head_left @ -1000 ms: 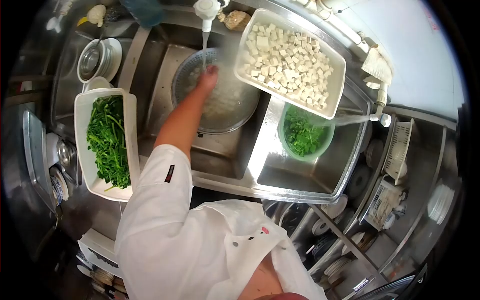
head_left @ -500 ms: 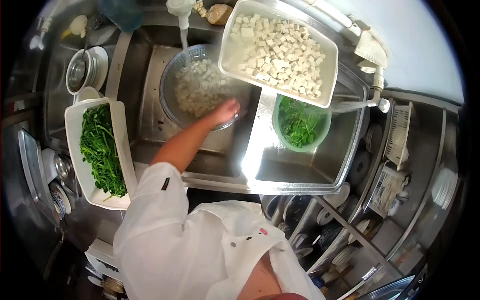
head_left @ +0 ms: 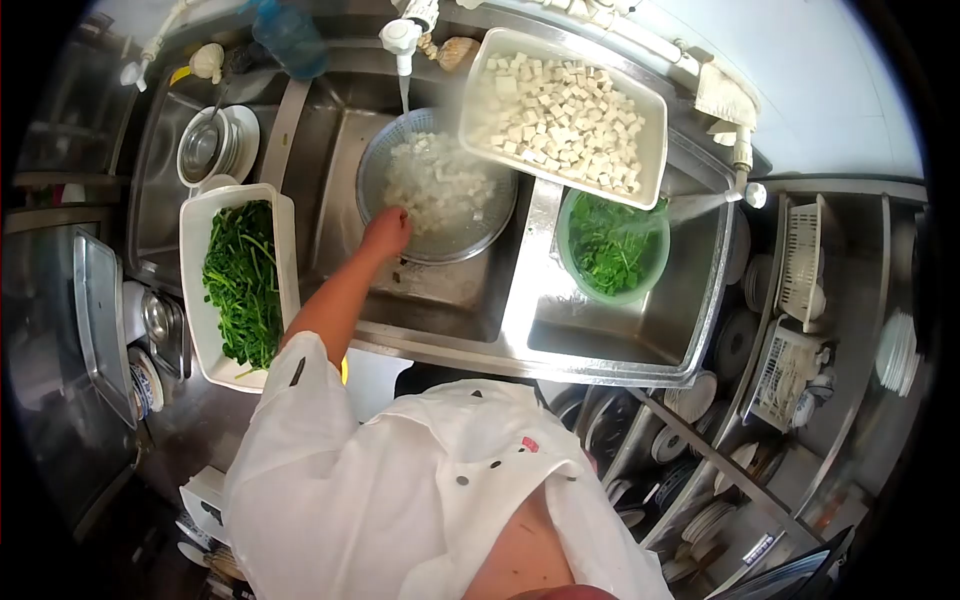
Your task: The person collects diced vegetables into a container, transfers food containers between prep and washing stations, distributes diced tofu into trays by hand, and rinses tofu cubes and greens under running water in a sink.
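My left hand (head_left: 388, 233) is closed at the lower left rim of a round, bluish-white colander (head_left: 378, 150), apparently gripping it. Inside the colander, pale tofu cubes (head_left: 440, 185) lie in cloudy water. A white faucet (head_left: 402, 45) runs a stream into it from above. At the upper right, a white rectangular tub (head_left: 655, 150) full of cut tofu (head_left: 570, 115) overlaps the colander's edge. My right hand does not show.
A white tub (head_left: 205, 335) of leafy greens (head_left: 242, 285) stands left of the sink. In the right basin, a green bowl (head_left: 655, 265) holds more greens under spraying water. Stacked plates (head_left: 240, 145) sit at the upper left. Shelves with baskets (head_left: 800, 265) stand at the right.
My left hand has moved left from the colander's lower right side to its lower left rim. The camera view has shifted slightly. Water still runs from both faucets.
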The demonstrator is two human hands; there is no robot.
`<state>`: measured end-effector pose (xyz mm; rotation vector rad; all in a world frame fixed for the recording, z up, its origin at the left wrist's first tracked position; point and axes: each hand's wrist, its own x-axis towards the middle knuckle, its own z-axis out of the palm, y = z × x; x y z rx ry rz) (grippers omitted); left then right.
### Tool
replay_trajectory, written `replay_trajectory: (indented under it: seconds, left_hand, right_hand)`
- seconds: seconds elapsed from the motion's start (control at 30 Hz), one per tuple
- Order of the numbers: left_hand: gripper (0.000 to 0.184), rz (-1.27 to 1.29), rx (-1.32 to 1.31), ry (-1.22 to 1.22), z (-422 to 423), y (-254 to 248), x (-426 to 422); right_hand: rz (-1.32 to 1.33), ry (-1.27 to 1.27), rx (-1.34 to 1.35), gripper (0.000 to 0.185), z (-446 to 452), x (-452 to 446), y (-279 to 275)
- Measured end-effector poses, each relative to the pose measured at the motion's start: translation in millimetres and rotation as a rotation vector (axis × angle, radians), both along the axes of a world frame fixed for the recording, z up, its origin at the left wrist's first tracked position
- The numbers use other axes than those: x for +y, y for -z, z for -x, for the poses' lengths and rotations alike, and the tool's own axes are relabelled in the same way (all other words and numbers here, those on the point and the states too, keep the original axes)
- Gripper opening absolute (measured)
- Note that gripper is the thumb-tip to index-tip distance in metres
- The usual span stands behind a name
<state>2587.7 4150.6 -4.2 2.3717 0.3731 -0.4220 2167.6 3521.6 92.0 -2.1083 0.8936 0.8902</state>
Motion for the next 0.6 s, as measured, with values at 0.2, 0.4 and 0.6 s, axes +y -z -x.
replay_trajectory:
  seconds: [0.2,0.4,0.6]
  left_hand:
    - [0.042,-0.047,0.255,0.119,-37,106,-49]
    - [0.053,0.545,0.209,-0.018,-4,-29,-154]
    - [0.045,0.071,0.086,0.590,56,-69,-123]
  right_hand:
    - [0.080,-0.016,0.068,0.027,15,2,-13]
    - [0.033,0.025,0.072,0.028,17,11,-8]
    - [-0.029,0.009,0.023,0.028,7,5,16]
